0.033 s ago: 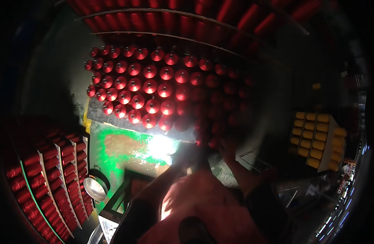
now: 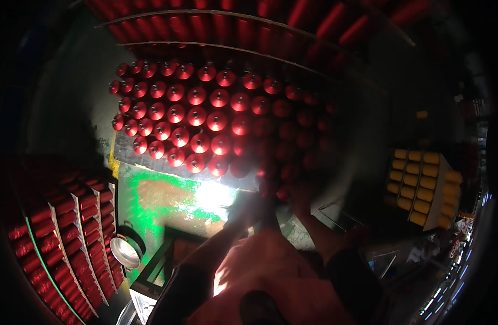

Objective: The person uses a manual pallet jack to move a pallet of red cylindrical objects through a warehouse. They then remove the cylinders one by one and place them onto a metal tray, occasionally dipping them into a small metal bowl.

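Rows of upright red cylinders stand close together, each with a domed top and a small dark neck, like fire extinguisher bodies. At their near edge, my left hand reaches forward in deep shadow beside a bright patch of light; its fingers are too dark to make out. My right hand is just to its right, close to the nearest red cylinder top. Whether it touches that cylinder is hidden by the dark, and so are its fingers.
More red cylinders lie stacked in layers at the left and across the far side. Yellow cylinders form a stack at the right. A round lamp-like metal dish and a dark frame are near left, by a green-stained floor.
The view has shifted slightly, so the standing cylinders appear a little farther left. My right hand has moved slightly left and remains beside the nearest cylinders.
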A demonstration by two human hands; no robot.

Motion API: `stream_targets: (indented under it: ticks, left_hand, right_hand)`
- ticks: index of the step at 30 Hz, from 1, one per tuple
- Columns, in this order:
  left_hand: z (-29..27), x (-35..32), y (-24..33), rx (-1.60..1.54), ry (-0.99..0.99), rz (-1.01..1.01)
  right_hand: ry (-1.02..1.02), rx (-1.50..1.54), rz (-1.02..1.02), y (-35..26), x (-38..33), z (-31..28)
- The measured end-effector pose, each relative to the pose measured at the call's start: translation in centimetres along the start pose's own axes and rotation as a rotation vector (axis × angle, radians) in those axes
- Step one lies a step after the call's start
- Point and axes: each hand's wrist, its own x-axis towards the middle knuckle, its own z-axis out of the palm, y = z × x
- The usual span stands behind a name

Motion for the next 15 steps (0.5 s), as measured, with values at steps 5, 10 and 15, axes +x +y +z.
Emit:
stream_targets:
  ticks: [5, 10, 15]
  left_hand:
    - [7.7, 4.9, -4.8, -0.069, 0.125, 0.095]
    - [11.5, 3.7, -9.6, 0.199, 0.083, 0.166]
    - [10.4, 3.5, -8.2, -0.158, 0.098, 0.041]
  right_hand:
    - [-0.040, 0.402, 0.143, 0.2, 0.3, 3.3]
    - [-0.129, 0.280, 0.055, 0.3, -0.5, 2.8]
    - [-0.012, 0.300, 0.051, 0.7, -0.9, 4.2]
